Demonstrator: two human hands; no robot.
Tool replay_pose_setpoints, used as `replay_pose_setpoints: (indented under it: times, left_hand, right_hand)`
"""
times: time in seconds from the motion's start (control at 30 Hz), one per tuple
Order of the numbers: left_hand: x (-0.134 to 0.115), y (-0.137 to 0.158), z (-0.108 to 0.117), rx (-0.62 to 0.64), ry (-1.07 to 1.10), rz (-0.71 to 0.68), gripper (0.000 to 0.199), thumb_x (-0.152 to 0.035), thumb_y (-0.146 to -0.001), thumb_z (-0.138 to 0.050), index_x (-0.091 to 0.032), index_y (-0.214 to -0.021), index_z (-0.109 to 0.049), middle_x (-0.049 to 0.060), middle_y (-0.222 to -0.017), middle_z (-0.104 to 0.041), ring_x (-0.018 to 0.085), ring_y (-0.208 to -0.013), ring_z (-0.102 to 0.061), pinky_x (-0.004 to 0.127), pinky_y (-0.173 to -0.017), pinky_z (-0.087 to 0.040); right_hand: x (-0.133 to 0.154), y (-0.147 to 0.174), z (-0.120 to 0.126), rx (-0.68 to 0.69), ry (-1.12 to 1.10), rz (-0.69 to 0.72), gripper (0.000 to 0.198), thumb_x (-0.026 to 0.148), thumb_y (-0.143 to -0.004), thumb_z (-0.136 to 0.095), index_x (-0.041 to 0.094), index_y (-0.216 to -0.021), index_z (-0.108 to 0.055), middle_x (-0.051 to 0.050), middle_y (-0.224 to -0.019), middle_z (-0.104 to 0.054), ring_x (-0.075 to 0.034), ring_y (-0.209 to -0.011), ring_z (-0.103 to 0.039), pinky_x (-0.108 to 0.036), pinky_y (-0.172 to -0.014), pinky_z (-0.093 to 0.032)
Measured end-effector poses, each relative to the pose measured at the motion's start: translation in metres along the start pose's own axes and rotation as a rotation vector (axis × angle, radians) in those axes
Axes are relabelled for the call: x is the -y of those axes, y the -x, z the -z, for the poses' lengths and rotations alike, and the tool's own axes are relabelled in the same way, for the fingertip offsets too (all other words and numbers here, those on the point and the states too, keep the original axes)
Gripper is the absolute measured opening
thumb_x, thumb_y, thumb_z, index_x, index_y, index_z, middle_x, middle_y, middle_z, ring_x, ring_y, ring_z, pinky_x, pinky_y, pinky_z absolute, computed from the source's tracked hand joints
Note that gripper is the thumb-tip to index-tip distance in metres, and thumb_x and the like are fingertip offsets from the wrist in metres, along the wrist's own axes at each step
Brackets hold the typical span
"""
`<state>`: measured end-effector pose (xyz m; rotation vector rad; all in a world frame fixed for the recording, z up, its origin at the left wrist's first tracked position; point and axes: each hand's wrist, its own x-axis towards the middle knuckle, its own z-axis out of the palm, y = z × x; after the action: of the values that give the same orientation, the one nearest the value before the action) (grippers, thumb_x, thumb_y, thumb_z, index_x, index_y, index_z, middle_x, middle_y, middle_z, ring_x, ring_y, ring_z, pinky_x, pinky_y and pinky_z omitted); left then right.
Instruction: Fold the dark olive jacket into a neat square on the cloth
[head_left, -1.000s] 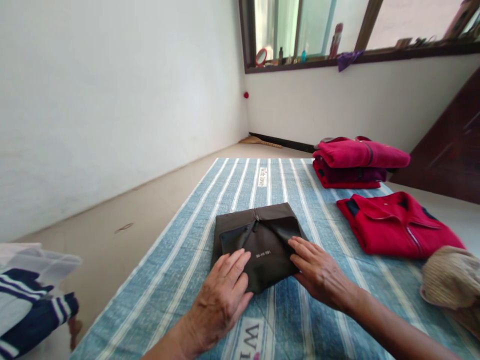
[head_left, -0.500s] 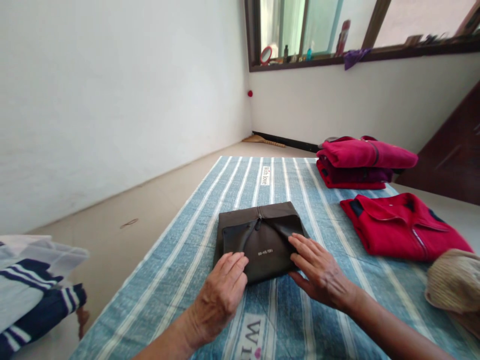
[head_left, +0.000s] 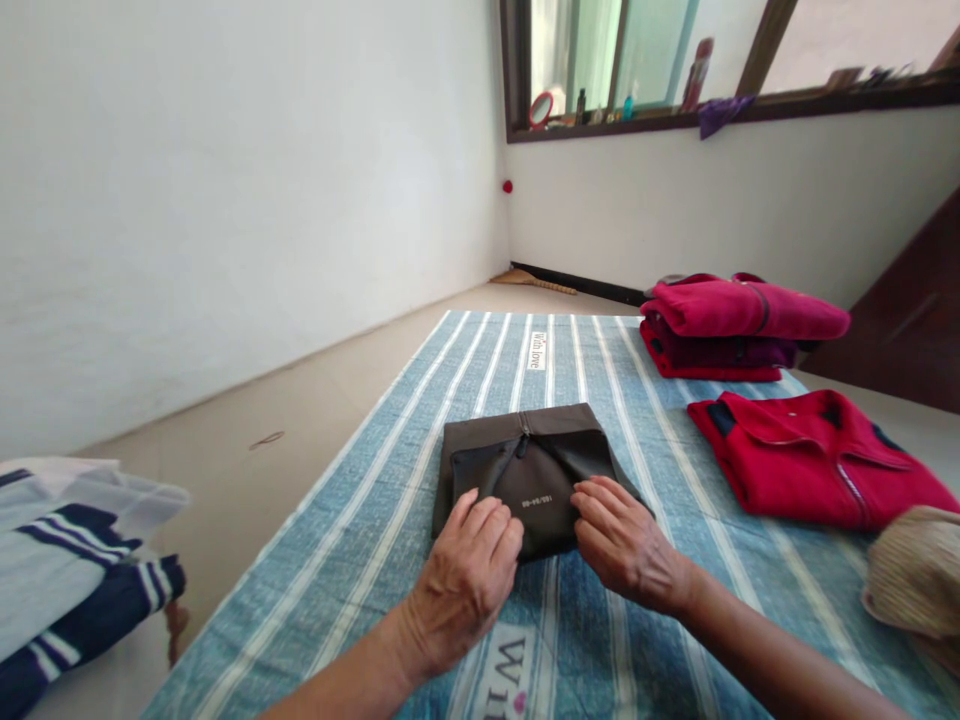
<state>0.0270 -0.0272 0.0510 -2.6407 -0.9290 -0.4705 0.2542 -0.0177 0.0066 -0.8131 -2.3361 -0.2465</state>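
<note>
A folded dark brown-black zip jacket (head_left: 538,470) lies on a blue striped cloth (head_left: 375,520). Its collar zip points toward me and pale size print shows inside. My left hand (head_left: 474,570) has its fingers bent over the near left part of the jacket, thumb side hidden beneath. At the near right part, my right hand (head_left: 626,540) curls its fingers on the fabric in the same way. Both hands grip the near edge, a short gap between them. A folded red zip jacket (head_left: 817,455) lies to the right of my right hand.
Behind it stands a stack of folded red and purple clothes (head_left: 742,310). A beige knitted item (head_left: 915,570) sits at the right edge. White and navy striped clothing (head_left: 82,570) is at lower left, beyond the bed's edge. A windowsill (head_left: 637,125) holds small items.
Both hands have closed from flatter, resting fingers into a grip on the jacket's near edge. My left hand moved slightly right, and the view shifted a little left.
</note>
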Motion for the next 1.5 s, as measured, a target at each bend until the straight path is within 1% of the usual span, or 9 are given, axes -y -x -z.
replay_pose_setpoints:
  times: [0.07, 0.17, 0.27, 0.4, 0.6, 0.83, 0.97, 1.1, 1.5]
  left_hand:
    - [-0.004, -0.007, -0.002, 0.051, -0.036, -0.004, 0.021, -0.013, -0.084, -0.045, -0.01, -0.101, -0.058, 0.009, -0.091, -0.06, 0.024, -0.092, -0.053, 0.049, -0.098, -0.038]
    - [-0.006, -0.013, -0.008, 0.129, -0.096, -0.03, 0.016, -0.012, -0.084, -0.045, -0.012, -0.089, -0.059, 0.004, -0.076, -0.055, 0.02, -0.078, -0.051, 0.05, -0.099, -0.035]
    - [-0.005, -0.014, -0.011, 0.118, -0.152, -0.032, 0.02, -0.01, -0.086, -0.04, -0.013, -0.086, -0.059, 0.002, -0.07, -0.051, 0.019, -0.068, -0.047, 0.048, -0.096, -0.035]
    - [-0.003, -0.011, -0.012, 0.062, -0.164, -0.056, 0.027, -0.007, -0.088, -0.032, -0.012, -0.085, -0.058, 0.002, -0.067, -0.049, 0.018, -0.063, -0.045, 0.045, -0.088, -0.039]
    - [-0.005, -0.014, -0.012, 0.059, -0.153, -0.141, 0.026, -0.005, -0.087, -0.033, -0.015, -0.075, -0.053, 0.002, -0.063, -0.048, 0.018, -0.058, -0.043, 0.038, -0.074, -0.041]
    - [-0.007, -0.015, -0.015, 0.057, -0.175, -0.147, 0.024, -0.004, -0.084, -0.034, -0.019, -0.069, -0.045, 0.001, -0.062, -0.045, 0.019, -0.054, -0.042, 0.033, -0.054, -0.033]
    - [-0.008, -0.012, -0.018, 0.095, -0.179, -0.132, 0.02, -0.005, -0.084, -0.036, -0.017, -0.073, -0.048, 0.001, -0.064, -0.046, 0.019, -0.055, -0.043, 0.034, -0.054, -0.032]
    - [-0.008, -0.012, -0.019, 0.145, -0.148, -0.189, 0.017, -0.006, -0.084, -0.039, -0.017, -0.075, -0.049, 0.002, -0.066, -0.047, 0.019, -0.058, -0.044, 0.034, -0.056, -0.033]
    - [-0.014, -0.013, -0.009, 0.353, -0.056, -0.214, 0.012, -0.01, -0.083, -0.052, -0.017, -0.074, -0.052, 0.002, -0.073, -0.05, 0.019, -0.065, -0.046, 0.034, -0.057, -0.033]
  right_hand:
    - [-0.001, -0.002, 0.002, 0.018, -0.015, -0.005, 0.029, 0.01, -0.092, -0.035, 0.015, -0.069, -0.053, -0.008, -0.085, -0.056, -0.02, -0.091, -0.051, -0.042, -0.091, -0.041]
    - [-0.003, -0.005, 0.004, 0.062, -0.016, -0.011, 0.032, 0.011, -0.093, -0.033, 0.017, -0.066, -0.049, -0.003, -0.07, -0.048, -0.015, -0.071, -0.045, -0.038, -0.086, -0.042]
    - [-0.004, -0.005, 0.006, 0.099, 0.014, -0.01, 0.032, 0.011, -0.093, -0.032, 0.017, -0.066, -0.048, 0.0, -0.065, -0.043, -0.014, -0.064, -0.038, -0.037, -0.085, -0.04]
    - [-0.004, -0.005, 0.006, 0.081, 0.059, -0.018, 0.035, 0.011, -0.094, -0.029, 0.017, -0.065, -0.047, 0.0, -0.064, -0.041, -0.014, -0.063, -0.035, -0.037, -0.088, -0.038]
    - [0.0, -0.001, 0.004, 0.105, 0.087, -0.028, 0.036, 0.01, -0.094, -0.025, 0.018, -0.067, -0.048, -0.001, -0.067, -0.044, -0.015, -0.065, -0.039, -0.04, -0.092, -0.035]
    - [0.001, -0.003, 0.006, 0.106, 0.133, -0.043, 0.037, 0.009, -0.094, -0.024, 0.019, -0.067, -0.047, -0.001, -0.067, -0.043, -0.015, -0.063, -0.039, -0.043, -0.097, -0.033]
    - [0.005, -0.001, 0.005, 0.135, 0.133, -0.033, 0.036, 0.01, -0.094, -0.025, 0.018, -0.068, -0.048, -0.001, -0.069, -0.044, -0.016, -0.066, -0.041, -0.043, -0.097, -0.033]
    - [0.01, 0.003, 0.002, 0.127, 0.168, -0.031, 0.035, 0.01, -0.094, -0.025, 0.018, -0.069, -0.049, -0.003, -0.072, -0.047, -0.016, -0.068, -0.042, -0.044, -0.097, -0.033]
    - [0.02, 0.001, 0.003, 0.172, 0.239, -0.082, 0.033, 0.008, -0.093, -0.025, 0.019, -0.074, -0.05, -0.001, -0.069, -0.045, -0.017, -0.066, -0.043, -0.051, -0.103, -0.029]
